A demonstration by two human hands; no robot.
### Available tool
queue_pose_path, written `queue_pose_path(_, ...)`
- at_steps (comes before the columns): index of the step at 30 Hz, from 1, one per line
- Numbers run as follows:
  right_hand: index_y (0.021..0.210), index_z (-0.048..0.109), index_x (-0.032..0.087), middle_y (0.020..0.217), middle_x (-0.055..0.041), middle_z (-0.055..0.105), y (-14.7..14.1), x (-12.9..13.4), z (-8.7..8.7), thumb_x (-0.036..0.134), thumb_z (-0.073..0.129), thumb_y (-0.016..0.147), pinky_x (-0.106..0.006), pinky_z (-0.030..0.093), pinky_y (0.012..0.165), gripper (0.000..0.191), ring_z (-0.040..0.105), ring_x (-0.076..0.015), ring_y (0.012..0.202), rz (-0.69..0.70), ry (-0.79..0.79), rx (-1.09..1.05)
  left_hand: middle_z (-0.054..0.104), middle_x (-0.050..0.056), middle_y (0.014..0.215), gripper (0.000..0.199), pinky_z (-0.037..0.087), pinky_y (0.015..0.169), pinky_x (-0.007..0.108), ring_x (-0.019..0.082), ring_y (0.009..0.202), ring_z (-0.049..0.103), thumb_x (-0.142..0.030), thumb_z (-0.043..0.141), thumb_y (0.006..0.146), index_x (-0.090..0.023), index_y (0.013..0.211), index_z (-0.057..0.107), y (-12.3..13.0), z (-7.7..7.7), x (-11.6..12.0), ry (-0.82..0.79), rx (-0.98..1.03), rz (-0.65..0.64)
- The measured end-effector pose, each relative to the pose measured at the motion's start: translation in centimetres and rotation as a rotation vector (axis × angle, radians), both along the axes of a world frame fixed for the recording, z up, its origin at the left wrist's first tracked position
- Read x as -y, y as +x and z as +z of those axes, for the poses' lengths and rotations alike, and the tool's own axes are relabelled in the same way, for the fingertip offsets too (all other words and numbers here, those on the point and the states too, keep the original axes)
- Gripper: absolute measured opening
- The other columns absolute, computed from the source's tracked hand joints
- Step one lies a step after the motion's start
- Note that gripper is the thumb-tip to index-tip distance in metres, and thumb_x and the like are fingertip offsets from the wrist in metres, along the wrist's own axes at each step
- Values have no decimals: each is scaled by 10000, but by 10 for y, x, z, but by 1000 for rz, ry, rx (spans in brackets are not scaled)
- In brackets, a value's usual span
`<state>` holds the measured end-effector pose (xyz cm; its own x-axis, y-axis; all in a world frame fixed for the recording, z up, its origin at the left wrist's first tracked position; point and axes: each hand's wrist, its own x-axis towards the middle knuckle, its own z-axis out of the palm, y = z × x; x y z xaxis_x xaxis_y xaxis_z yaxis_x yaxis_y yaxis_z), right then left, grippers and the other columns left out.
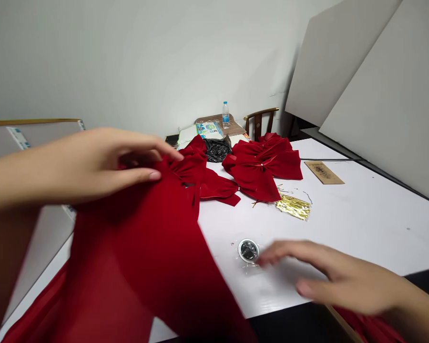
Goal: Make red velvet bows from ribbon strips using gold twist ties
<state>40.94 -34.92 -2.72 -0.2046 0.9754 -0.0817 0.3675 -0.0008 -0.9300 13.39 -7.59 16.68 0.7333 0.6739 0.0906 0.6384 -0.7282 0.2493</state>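
A large red velvet cloth (146,247) fills the lower left, close to the camera and partly blurred. My left hand (125,162) is at its upper end, thumb and fingers curled around the cloth, which drapes down below. Over the table's near side is my right hand (329,271), fingers apart and holding nothing, its fingertips smeared by motion. Just left of those fingertips lies a small round silver-rimmed item (249,250) in clear plastic. Red velvet bows (264,166) are heaped farther back, and a bundle of gold twist ties (293,206) lies in front of them.
A brown cardboard piece (323,172) lies on the white table (372,224) at right. Behind the bows are a black plastic bag (217,149), a water bottle (225,115) and a wooden chair (260,121). White panels (343,62) lean at the right. More red fabric (370,327) shows bottom right.
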Motion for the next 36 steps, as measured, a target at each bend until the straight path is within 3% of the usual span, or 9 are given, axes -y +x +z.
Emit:
queue_pose_path(3, 1472, 567, 322, 1551, -91, 509, -23, -56, 8, 509, 702, 900, -524, 428, 1183, 617, 487, -335, 1440, -191, 190, -152, 711, -43, 1106, 509, 499, 980, 538, 217, 1051, 693, -467, 497, 869, -211, 1251, 715, 41, 2, 4, 57, -58, -257)
queue_pose_path(5, 1548, 454, 318, 1620, -77, 424, -36, -82, 0, 507, 774, 848, -499, 430, 1191, 792, 476, -320, 1453, -216, 209, -261, 724, -13, 1094, 406, 527, 973, 489, 233, 1042, 704, -340, 552, 857, -204, 1191, 738, 59, -7, 5, 55, 11, -303)
queue_pose_path(8, 1529, 452, 280, 1583, -93, 480, -45, -109, -16, 563, 762, 846, -448, 485, 1151, 801, 541, -289, 1402, -145, 124, -508, 734, 18, 1055, 324, 554, 972, 457, 258, 1049, 710, -235, 625, 846, -220, 1146, 748, 77, -24, 5, -45, 107, -315)
queue_pose_path(13, 1269, 656, 215, 1321, -101, 700, -43, -127, -33, 535, 832, 777, -451, 553, 1053, 612, 690, -285, 1192, -60, -28, -648, 727, 30, 994, 288, 562, 936, 415, 235, 986, 706, -189, 645, 880, -238, 1145, 747, 89, -44, 4, -202, 243, -324)
queue_pose_path(21, 1107, 717, 171, 1185, -107, 755, -39, -138, -52, 543, 836, 763, -438, 582, 967, 521, 733, -276, 1053, -256, 86, -585, 737, 79, 1156, 356, 542, 962, 401, 243, 1078, 686, -363, 563, 960, -227, 1273, 663, 84, -73, -16, -126, 287, -260)
queue_pose_path(27, 1144, 691, 193, 1237, -111, 738, -26, -138, -66, 520, 864, 734, -450, 572, 996, 552, 713, -294, 1126, -413, 106, -651, 690, 85, 1302, 504, 547, 967, 400, 268, 1131, 668, -539, 513, 959, -257, 1371, 588, 37, -92, -24, -88, 250, -23)
queue_pose_path(31, 1126, 689, 195, 1224, -108, 745, -18, -135, -67, 483, 888, 719, -451, 570, 1003, 536, 718, -298, 1115, -469, 83, -738, 759, 43, 1045, 459, 567, 831, 363, 279, 943, 690, -629, 452, 952, -267, 1076, 705, -33, -108, -8, -193, -6, 93)
queue_pose_path(34, 1097, 684, 196, 1197, -105, 756, -15, -133, -62, 446, 909, 696, -450, 582, 995, 523, 729, -295, 1091, -505, 54, -851, 738, 14, 1197, 453, 560, 952, 393, 305, 1100, 680, -638, 447, 951, -336, 1106, 747, -84, -145, 11, -311, -309, 102)
queue_pose_path(36, 1104, 678, 202, 1198, -101, 755, -14, -132, -58, 417, 914, 689, -458, 589, 993, 524, 737, -289, 1066, -533, 44, -928, 639, 46, 1419, 521, 534, 1029, 476, 361, 1276, 605, -639, 465, 924, -360, 1286, 715, -107, -179, 24, -173, -374, 180)
